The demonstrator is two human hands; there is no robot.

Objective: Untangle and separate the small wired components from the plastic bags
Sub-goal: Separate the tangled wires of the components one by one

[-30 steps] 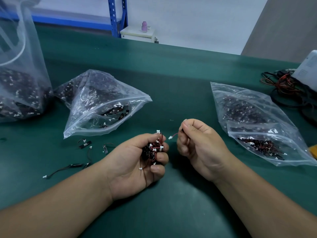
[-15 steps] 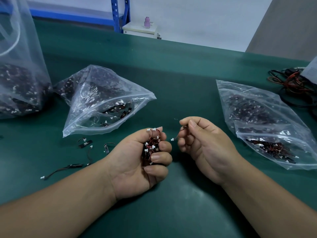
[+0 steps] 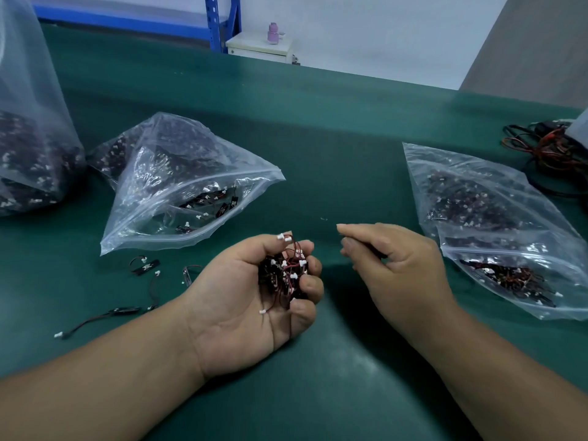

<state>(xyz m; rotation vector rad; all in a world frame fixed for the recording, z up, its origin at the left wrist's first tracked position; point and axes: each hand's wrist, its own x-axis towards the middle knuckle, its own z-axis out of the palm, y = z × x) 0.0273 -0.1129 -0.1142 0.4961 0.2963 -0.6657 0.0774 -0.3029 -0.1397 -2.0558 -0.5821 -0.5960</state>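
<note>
I judge it early: a few wired pieces (image 3: 144, 265) lie freed on the desk (image 3: 350, 160) at left, and three bags (image 3: 178, 186) look full. My left hand (image 3: 235, 307) grips a tangle (image 3: 284, 272) near centre, with no single axis and plugs (image 3: 280, 237) pointing everywhere. My right hand (image 3: 394, 268) is curled, thumb to forefinger; what it holds I cannot tell.

A clump of small wired parts (image 3: 284, 272), black bits with thin red wires and tiny white plugs, sits in the curled left hand (image 3: 241, 300). A few loose parts (image 3: 144, 265) lie on the green counter (image 3: 334, 138) just left of that hand. Three clear plastic bags hold more: the middle bag (image 3: 178, 186), lying with its mouth open; the right bag (image 3: 496, 224), lying down; the big bag (image 3: 28, 138), standing far left
</note>
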